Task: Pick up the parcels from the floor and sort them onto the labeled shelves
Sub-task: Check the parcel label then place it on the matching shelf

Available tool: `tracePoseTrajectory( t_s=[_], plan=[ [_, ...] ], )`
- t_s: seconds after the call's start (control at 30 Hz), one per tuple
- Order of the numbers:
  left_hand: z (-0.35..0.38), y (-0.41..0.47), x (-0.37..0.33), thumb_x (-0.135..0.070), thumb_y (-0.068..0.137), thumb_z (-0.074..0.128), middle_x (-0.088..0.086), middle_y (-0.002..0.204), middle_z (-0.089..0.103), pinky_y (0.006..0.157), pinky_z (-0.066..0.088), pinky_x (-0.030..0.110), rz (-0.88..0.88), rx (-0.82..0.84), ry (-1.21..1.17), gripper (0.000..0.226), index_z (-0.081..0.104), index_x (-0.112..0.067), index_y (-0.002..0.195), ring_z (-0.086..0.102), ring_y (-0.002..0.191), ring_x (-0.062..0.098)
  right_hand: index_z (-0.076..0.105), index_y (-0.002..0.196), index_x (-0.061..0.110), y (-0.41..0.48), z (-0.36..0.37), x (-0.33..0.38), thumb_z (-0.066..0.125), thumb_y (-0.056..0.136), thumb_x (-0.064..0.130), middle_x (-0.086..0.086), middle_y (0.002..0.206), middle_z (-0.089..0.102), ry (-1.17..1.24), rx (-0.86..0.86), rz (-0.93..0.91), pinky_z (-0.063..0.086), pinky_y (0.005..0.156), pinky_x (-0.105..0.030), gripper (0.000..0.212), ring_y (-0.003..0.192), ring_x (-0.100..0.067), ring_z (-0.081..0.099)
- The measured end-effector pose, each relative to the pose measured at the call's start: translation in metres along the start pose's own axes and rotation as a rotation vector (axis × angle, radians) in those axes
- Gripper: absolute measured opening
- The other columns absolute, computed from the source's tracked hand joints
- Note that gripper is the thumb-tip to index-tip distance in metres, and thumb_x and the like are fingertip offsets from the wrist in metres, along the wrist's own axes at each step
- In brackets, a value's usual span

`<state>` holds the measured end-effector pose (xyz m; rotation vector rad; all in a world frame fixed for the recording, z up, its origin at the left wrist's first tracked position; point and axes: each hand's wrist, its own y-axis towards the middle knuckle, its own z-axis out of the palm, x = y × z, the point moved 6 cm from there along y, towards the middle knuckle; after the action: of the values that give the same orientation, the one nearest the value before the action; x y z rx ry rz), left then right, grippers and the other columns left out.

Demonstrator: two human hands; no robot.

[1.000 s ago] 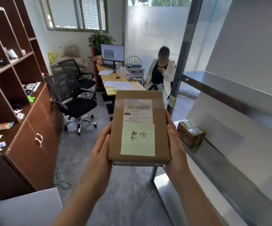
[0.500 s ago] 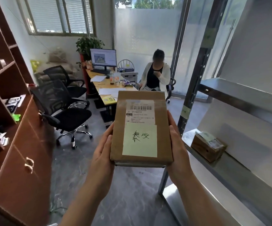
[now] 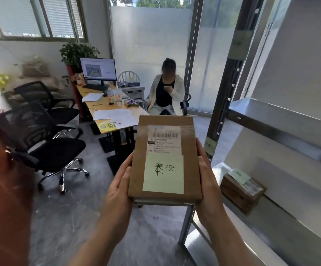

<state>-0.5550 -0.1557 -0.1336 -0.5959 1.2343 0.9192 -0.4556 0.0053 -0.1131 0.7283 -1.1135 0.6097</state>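
A flat brown cardboard parcel (image 3: 189, 143) with a barcode label and a pale green handwritten note is held up in front of me at chest height. My left hand (image 3: 118, 191) grips its left edge and my right hand (image 3: 206, 179) grips its right edge, fingers curled underneath. To the right stands a metal shelf rack (image 3: 282, 125) with a small green label (image 3: 210, 145) on its upright post. A second, smaller brown parcel (image 3: 241, 191) with a green note lies on the rack's lower shelf.
Black office chairs (image 3: 46, 146) stand at the left. A desk (image 3: 107, 112) with a monitor and papers is straight ahead, and a seated person (image 3: 166, 93) is behind it. A brown wooden cabinet (image 3: 0, 189) fills the left edge. Grey floor lies below.
The view has swung to the right and moved closer to the metal rack; the wooden cabinet has slid out at the left. Both hands keep the same hold on the parcel.
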Motion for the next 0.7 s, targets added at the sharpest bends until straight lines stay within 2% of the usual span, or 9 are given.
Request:
tracePoseTrajectory(
  t_s=[0.1, 0.27, 0.33, 0.43, 0.47, 0.53, 0.6, 0.7],
  plan=[
    [0.013, 0.044, 0.003, -0.029, 0.108, 0.036, -0.008, 0.126, 0.073, 0.097, 0.046, 0.032, -0.002, 0.014, 0.006, 0.038, 0.057, -0.038, 0.138, 0.067, 0.119, 0.008, 0.048, 0.144, 0.052, 0.039, -0.012, -0.004, 0.041, 0.097, 0.046, 0.009, 0.152, 0.054, 0.016, -0.026, -0.007, 0.044, 0.113, -0.054, 0.047, 0.137, -0.019, 0.055],
    [0.035, 0.11, 0.008, -0.027, 0.109, 0.035, -0.003, 0.126, 0.074, 0.1, 0.046, 0.037, -0.026, 0.05, 0.018, 0.038, 0.057, -0.035, 0.139, 0.068, 0.119, 0.014, 0.048, 0.142, 0.053, 0.094, -0.032, -0.006, 0.031, 0.109, 0.027, 0.011, 0.148, 0.057, 0.038, -0.038, 0.013, 0.046, 0.112, -0.053, 0.046, 0.134, -0.02, 0.058],
    [0.043, 0.129, 0.009, -0.026, 0.109, 0.035, -0.002, 0.125, 0.074, 0.098, 0.048, 0.039, -0.033, 0.052, -0.012, 0.038, 0.058, -0.035, 0.137, 0.069, 0.119, 0.016, 0.046, 0.144, 0.052, 0.11, -0.038, -0.004, 0.029, 0.11, 0.024, 0.012, 0.149, 0.056, 0.029, -0.029, -0.009, 0.044, 0.114, -0.052, 0.048, 0.135, -0.018, 0.057],
    [0.06, 0.148, 0.009, -0.026, 0.109, 0.034, -0.002, 0.122, 0.075, 0.095, 0.052, 0.052, -0.033, 0.085, -0.036, 0.038, 0.059, -0.036, 0.135, 0.07, 0.116, 0.023, 0.043, 0.147, 0.05, 0.128, -0.048, -0.002, 0.029, 0.111, 0.024, 0.014, 0.15, 0.055, 0.002, -0.033, -0.032, 0.043, 0.115, -0.05, 0.047, 0.136, -0.016, 0.056],
    [0.065, 0.152, 0.008, -0.026, 0.109, 0.034, -0.005, 0.12, 0.076, 0.095, 0.053, 0.054, -0.026, 0.098, -0.027, 0.038, 0.059, -0.035, 0.135, 0.071, 0.114, 0.021, 0.042, 0.147, 0.051, 0.133, -0.051, -0.001, 0.031, 0.11, 0.027, 0.014, 0.151, 0.053, -0.013, -0.043, -0.039, 0.042, 0.116, -0.051, 0.045, 0.137, -0.017, 0.055],
    [0.072, 0.164, 0.006, -0.026, 0.108, 0.035, -0.015, 0.113, 0.077, 0.09, 0.057, 0.049, 0.001, 0.105, 0.025, 0.037, 0.059, -0.038, 0.133, 0.073, 0.106, 0.012, 0.041, 0.145, 0.057, 0.141, -0.057, 0.004, 0.036, 0.106, 0.039, 0.014, 0.155, 0.048, -0.068, -0.065, -0.063, 0.038, 0.118, -0.053, 0.044, 0.142, -0.019, 0.049],
    [0.077, 0.178, 0.011, -0.03, 0.107, 0.036, -0.009, 0.115, 0.077, 0.084, 0.058, 0.044, -0.008, 0.14, 0.024, 0.036, 0.06, -0.043, 0.131, 0.074, 0.105, 0.017, 0.041, 0.143, 0.061, 0.148, -0.061, 0.008, 0.039, 0.1, 0.046, 0.016, 0.156, 0.045, -0.119, -0.1, -0.083, 0.035, 0.119, -0.053, 0.045, 0.145, -0.018, 0.044],
    [0.084, 0.202, 0.015, -0.026, 0.108, 0.036, -0.001, 0.115, 0.078, 0.071, 0.06, 0.028, -0.028, 0.201, -0.034, 0.037, 0.06, -0.036, 0.133, 0.075, 0.102, 0.017, 0.042, 0.14, 0.063, 0.157, -0.065, 0.012, 0.04, 0.098, 0.045, 0.019, 0.155, 0.045, -0.157, -0.163, -0.106, 0.036, 0.119, -0.052, 0.046, 0.145, -0.014, 0.044]
  ],
)
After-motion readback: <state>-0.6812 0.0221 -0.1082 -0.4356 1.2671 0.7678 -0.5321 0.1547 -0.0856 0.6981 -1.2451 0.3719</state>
